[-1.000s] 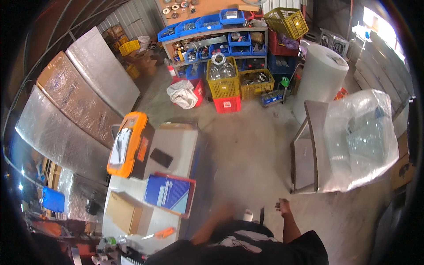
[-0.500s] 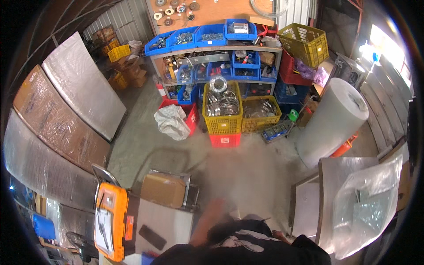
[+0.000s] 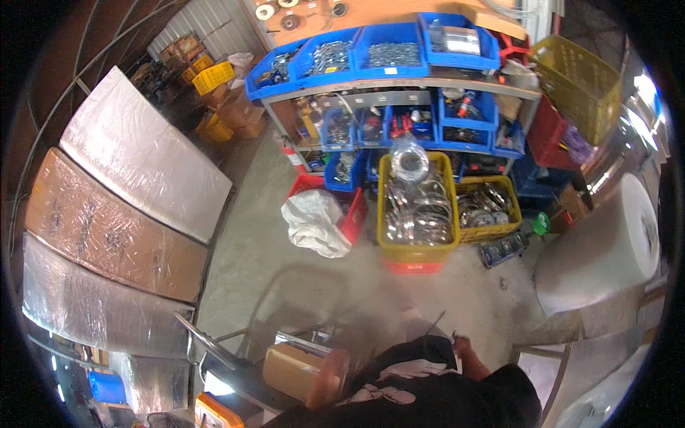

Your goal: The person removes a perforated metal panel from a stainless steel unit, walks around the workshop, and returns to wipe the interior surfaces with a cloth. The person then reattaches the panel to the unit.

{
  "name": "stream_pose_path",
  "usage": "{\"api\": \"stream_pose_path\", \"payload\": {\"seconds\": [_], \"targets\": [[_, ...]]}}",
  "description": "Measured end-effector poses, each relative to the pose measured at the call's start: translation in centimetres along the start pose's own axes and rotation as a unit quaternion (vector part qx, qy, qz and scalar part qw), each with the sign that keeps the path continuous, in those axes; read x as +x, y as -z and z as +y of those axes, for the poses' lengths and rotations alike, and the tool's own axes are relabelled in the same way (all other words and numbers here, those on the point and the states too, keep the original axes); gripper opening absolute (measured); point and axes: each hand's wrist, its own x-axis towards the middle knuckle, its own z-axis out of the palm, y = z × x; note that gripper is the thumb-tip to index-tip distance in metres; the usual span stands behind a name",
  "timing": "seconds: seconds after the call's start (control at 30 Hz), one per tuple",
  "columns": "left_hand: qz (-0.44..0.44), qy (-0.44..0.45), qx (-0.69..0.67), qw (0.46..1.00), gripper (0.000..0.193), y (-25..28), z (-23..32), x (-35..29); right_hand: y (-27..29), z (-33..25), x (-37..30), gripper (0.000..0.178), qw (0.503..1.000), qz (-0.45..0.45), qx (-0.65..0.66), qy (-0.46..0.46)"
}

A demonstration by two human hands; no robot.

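My left hand (image 3: 334, 367) is blurred, low in front of my body beside a cardboard box (image 3: 291, 367); its fingers are smeared by motion. My right hand (image 3: 462, 347) hangs beside my dark shirt, fingers curled in; what they hold is too small to name. Close to it a thin dark rod (image 3: 435, 323) sticks up past the shirt's edge; whether the hand holds it I cannot tell. Ahead on the floor, a yellow crate (image 3: 416, 251) full of shiny metal rings stands on a red one.
A shelf rack (image 3: 399, 84) with blue bins of hardware stands ahead. A red crate (image 3: 354, 221) with a white sack is left of the yellow crate. Wrapped panels (image 3: 143, 167) line the left; a large foam roll (image 3: 596, 246) stands right. A trolley handle (image 3: 203, 341) rises at lower left.
My view has moved closer to the shelf rack and crates. The orange case and table at lower left have slid mostly out of view. My right hand shows more fully now.
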Motion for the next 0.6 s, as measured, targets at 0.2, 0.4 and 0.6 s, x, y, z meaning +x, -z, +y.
{"api": "stream_pose_path", "payload": {"seconds": [0.2, 0.4, 0.6], "targets": [[0.133, 0.320, -0.429, 0.834, 0.027, 4.4, -1.7, 3.0, 16.0, -12.7, 20.3, 0.034, 0.838, -0.121, 0.512, -0.142], [0.143, 0.371, -0.176, 0.900, 0.043, 7.3, -4.9, 9.8, 19.0, -24.8, 30.8, 0.035, 0.885, -0.225, 0.408, -0.015], [0.222, 0.402, -0.326, 0.827, 0.037, 22.2, -14.6, 16.3, 17.0, -39.9, 30.0, 0.034, 0.863, -0.211, 0.365, -0.277]]}}
